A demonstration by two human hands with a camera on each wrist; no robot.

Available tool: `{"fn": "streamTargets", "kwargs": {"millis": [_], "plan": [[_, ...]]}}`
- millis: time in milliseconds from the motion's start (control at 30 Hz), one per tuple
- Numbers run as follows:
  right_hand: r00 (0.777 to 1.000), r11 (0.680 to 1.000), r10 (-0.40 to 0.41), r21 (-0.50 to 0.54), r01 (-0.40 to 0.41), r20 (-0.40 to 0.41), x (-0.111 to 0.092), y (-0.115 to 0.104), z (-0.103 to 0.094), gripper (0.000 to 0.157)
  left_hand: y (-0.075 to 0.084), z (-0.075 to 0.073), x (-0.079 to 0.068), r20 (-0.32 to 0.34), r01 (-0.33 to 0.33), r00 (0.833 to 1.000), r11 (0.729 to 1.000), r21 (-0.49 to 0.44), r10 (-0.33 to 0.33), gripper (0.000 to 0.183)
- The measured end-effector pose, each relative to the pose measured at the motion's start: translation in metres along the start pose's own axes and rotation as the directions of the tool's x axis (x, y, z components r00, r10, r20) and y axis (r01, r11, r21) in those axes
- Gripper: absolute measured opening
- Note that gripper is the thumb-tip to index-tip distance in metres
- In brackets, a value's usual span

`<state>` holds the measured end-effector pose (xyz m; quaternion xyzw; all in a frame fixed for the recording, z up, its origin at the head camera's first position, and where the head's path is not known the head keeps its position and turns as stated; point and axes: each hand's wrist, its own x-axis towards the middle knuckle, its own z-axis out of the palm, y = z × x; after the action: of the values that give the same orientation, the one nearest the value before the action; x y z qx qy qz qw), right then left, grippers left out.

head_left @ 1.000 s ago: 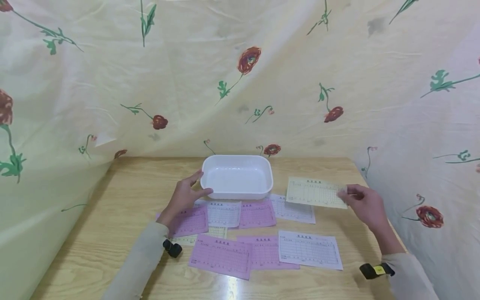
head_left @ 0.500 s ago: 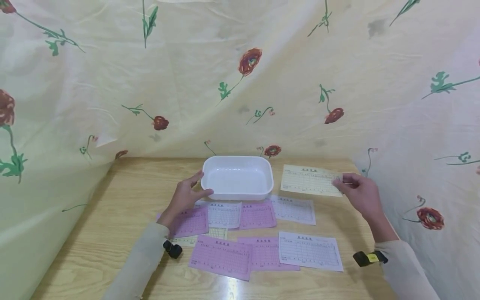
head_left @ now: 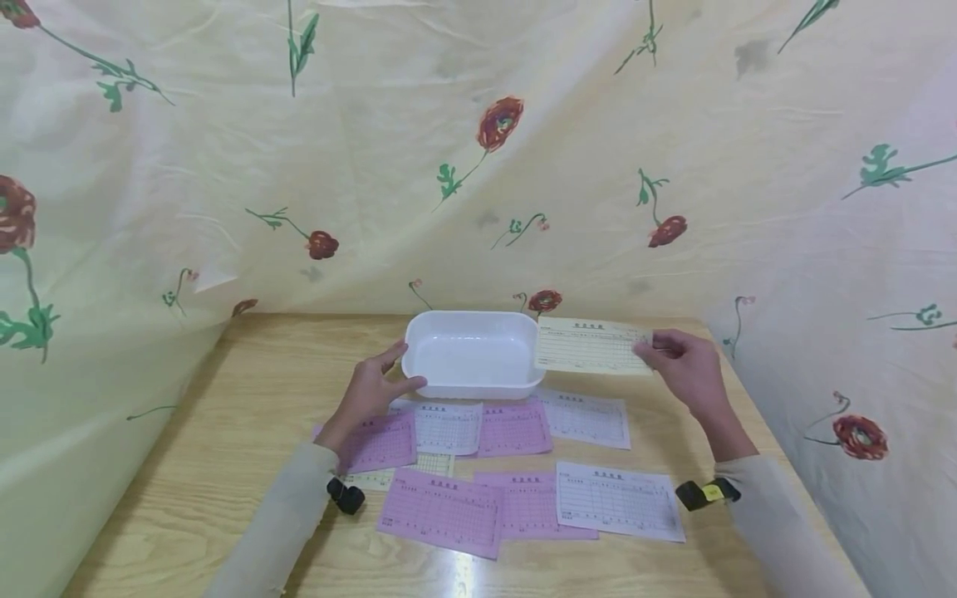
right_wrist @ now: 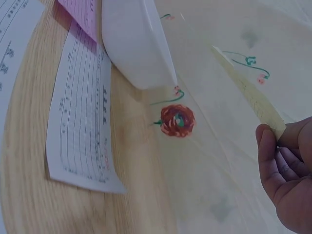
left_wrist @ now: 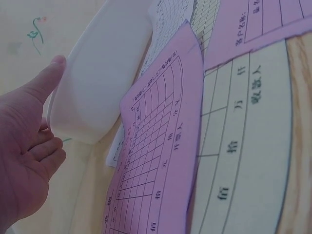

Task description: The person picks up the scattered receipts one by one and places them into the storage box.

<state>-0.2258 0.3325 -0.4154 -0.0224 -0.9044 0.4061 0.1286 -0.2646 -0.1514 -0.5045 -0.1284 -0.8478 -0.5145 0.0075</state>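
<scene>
A white plastic tray [head_left: 473, 353] stands at the back middle of the table. My left hand [head_left: 371, 382] holds its left end, thumb on the near side and fingers at the far-left rim; the left wrist view shows the hand [left_wrist: 29, 131] against the tray wall [left_wrist: 97, 83]. In my right hand [head_left: 686, 365] a pale yellow receipt slip [head_left: 591, 345] is pinched by its right edge. The slip's left edge overlaps the tray's right rim in the head view. Seen from the right wrist, the slip [right_wrist: 253, 97] is raised, edge-on, between thumb and fingers [right_wrist: 267, 141].
Pink slips [head_left: 441, 511] and white slips [head_left: 619, 501] lie overlapping on the wooden table [head_left: 247, 399] before the tray. Another yellow slip [head_left: 434, 463] is mostly covered by pink ones. A flowered cloth [head_left: 374, 166] hangs behind and along both sides.
My right hand has carried the yellow receipt slip up and leftward, from right of the tray to over its right rim. The left hand and the tray have stayed in place.
</scene>
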Motion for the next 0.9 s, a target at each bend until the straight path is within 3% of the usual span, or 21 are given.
{"fn": "streamTargets", "kwargs": {"millis": [400,900], "plan": [[0.997,0.995,0.002,0.097,-0.009,0.072,0.017,-0.027,0.032,0.042,0.0,0.0,-0.001,0.001,0.015,1.0,1.0,-0.021,-0.015,0.09],[0.994,0.978,-0.015,0.21,-0.008,0.108,0.041,-0.043,0.083,0.036,0.0,0.0,-0.001,0.003,0.033,0.999,0.999,-0.016,-0.033,0.092]]}}
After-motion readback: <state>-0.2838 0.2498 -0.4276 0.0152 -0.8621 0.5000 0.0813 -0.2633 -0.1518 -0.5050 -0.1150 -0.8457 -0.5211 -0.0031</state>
